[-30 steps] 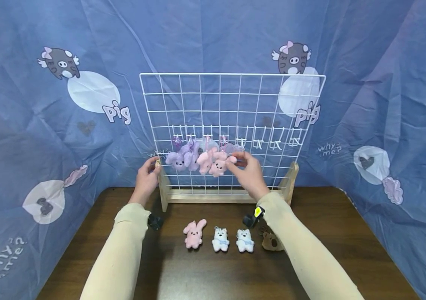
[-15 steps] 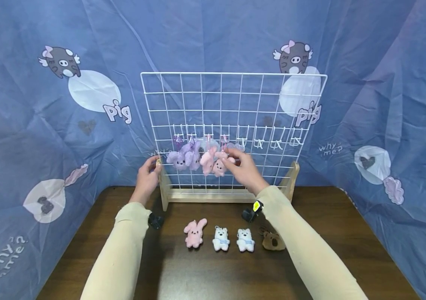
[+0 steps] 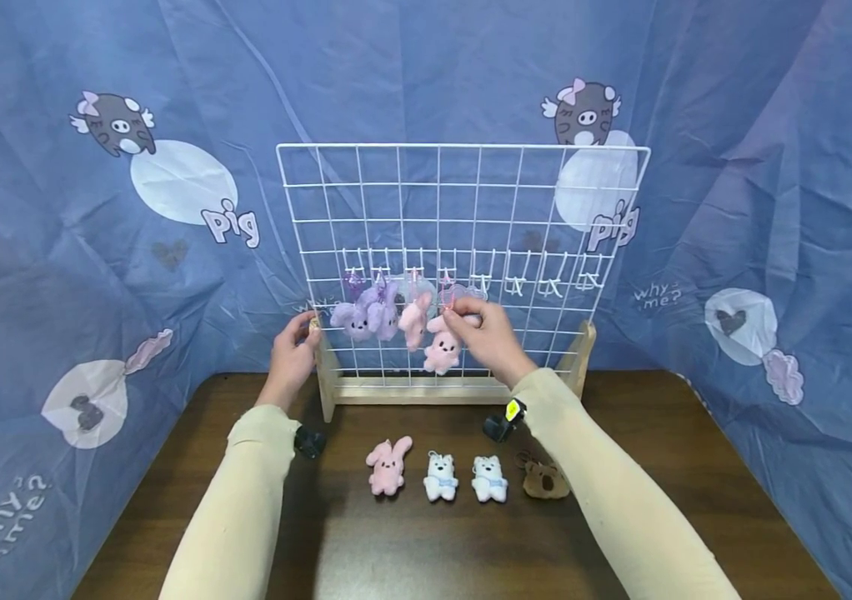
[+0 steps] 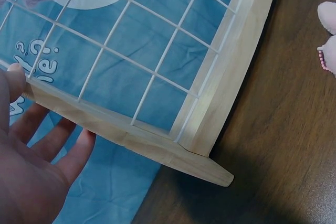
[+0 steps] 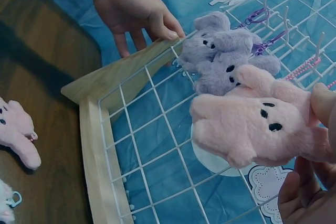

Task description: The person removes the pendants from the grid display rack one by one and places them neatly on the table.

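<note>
My left hand point(image 3: 294, 358) holds the wooden side post point(image 4: 115, 132) of a white wire grid rack point(image 3: 438, 185), thumb on one side and fingers on the other in the left wrist view. My right hand point(image 3: 492, 337) pinches a pink bunny plush keychain point(image 3: 442, 352) near its ears, where its pink bead chain meets a hook of the rack. The right wrist view has this bunny point(image 5: 247, 129) close up, with thumb and fingers at its ear end. Left of it hang another pink bunny point(image 3: 414, 321) and two purple bunny plushes point(image 3: 355, 322).
On the brown table point(image 3: 366, 550) lie a pink bunny point(image 3: 388, 468), two white bear plushes point(image 3: 441, 477) with blue bows and a brown plush point(image 3: 544, 481), partly beside the right sleeve. Several bare hooks point(image 3: 549, 287) line the grid's right half. Blue printed cloth point(image 3: 471, 75) stands behind.
My right hand has shifted from the pink bunny's side up towards its ears and chain. The bunny now hangs lower, facing forward. My left hand stays on the post.
</note>
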`<state>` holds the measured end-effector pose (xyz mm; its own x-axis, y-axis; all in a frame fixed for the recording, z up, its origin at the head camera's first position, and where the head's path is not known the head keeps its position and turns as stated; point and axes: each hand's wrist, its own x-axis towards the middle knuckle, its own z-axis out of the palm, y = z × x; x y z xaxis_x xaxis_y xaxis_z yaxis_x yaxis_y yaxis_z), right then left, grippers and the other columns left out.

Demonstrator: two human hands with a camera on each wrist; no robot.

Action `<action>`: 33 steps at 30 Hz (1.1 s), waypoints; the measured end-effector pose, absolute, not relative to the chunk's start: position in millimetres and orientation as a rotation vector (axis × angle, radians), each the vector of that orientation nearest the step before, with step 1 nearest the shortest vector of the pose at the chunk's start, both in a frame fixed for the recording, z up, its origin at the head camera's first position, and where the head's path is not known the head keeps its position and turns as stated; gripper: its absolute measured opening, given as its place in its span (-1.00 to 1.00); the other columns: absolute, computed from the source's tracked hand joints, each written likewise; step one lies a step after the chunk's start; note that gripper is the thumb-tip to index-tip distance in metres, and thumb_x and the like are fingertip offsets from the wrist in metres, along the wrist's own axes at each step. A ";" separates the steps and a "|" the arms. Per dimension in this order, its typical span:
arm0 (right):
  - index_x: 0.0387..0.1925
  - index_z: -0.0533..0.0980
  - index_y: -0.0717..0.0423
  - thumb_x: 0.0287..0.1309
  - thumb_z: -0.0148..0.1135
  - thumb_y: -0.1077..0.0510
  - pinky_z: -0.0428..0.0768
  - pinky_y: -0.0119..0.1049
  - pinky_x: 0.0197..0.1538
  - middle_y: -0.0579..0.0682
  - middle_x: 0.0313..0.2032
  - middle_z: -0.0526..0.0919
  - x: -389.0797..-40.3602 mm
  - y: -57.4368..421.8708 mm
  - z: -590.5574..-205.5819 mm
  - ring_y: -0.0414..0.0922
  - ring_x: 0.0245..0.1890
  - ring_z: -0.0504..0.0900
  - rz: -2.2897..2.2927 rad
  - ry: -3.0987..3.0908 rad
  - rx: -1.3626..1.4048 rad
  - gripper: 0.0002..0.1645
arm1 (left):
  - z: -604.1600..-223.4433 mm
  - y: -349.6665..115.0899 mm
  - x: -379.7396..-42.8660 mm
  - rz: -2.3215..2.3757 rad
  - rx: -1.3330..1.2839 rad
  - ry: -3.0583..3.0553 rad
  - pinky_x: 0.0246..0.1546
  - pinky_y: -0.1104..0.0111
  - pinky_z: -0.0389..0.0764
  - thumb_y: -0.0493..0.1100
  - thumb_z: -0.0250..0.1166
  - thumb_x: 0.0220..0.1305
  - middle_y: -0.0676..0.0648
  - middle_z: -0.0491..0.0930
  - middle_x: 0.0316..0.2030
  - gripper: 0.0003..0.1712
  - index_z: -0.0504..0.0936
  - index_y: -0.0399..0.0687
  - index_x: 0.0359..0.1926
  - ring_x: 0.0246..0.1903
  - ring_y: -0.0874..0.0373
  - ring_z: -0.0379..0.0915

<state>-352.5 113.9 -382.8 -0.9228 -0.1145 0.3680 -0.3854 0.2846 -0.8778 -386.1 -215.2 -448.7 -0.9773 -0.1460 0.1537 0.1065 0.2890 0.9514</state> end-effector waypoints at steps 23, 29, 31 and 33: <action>-0.12 0.71 0.13 0.53 0.22 0.04 0.54 -0.29 -0.20 0.04 -0.19 0.72 -332.2 122.8 -374.9 -0.07 -0.27 0.55 1.677 -2.265 0.571 -0.74 | -449.3 -214.3 -383.3 -1.749 0.047 -2.339 0.01 0.14 0.58 -0.15 0.03 0.66 -0.35 0.46 0.36 -0.50 0.38 -0.04 0.52 0.13 -0.14 0.46; -0.05 0.70 0.18 0.52 0.23 0.04 0.60 -0.34 -0.23 0.09 -0.08 0.74 -325.8 126.2 -368.8 -0.10 -0.27 0.60 1.706 -2.269 0.576 -0.70 | -449.8 -214.8 -384.5 -1.739 0.042 -2.344 -0.12 0.33 0.56 -0.15 0.03 0.67 -0.34 0.48 0.35 -0.50 0.38 -0.03 0.52 0.09 -0.09 0.47; -0.04 0.70 0.19 0.52 0.23 0.05 0.63 -0.34 -0.24 0.10 -0.03 0.74 -325.0 128.0 -367.8 -0.10 -0.27 0.62 1.723 -2.271 0.586 -0.71 | -449.8 -214.5 -384.7 -1.741 0.040 -2.339 -0.15 0.36 0.55 -0.15 0.04 0.66 -0.34 0.49 0.34 -0.50 0.39 -0.03 0.52 0.07 -0.09 0.47; -0.03 0.70 0.19 0.53 0.23 0.04 0.62 -0.34 -0.25 0.10 0.01 0.74 -323.8 130.2 -366.9 -0.11 -0.27 0.62 1.716 -2.282 0.599 -0.70 | -449.7 -214.1 -384.8 -1.746 0.039 -2.335 -0.14 0.32 0.56 -0.15 0.04 0.66 -0.34 0.49 0.34 -0.50 0.39 -0.04 0.52 0.07 -0.09 0.47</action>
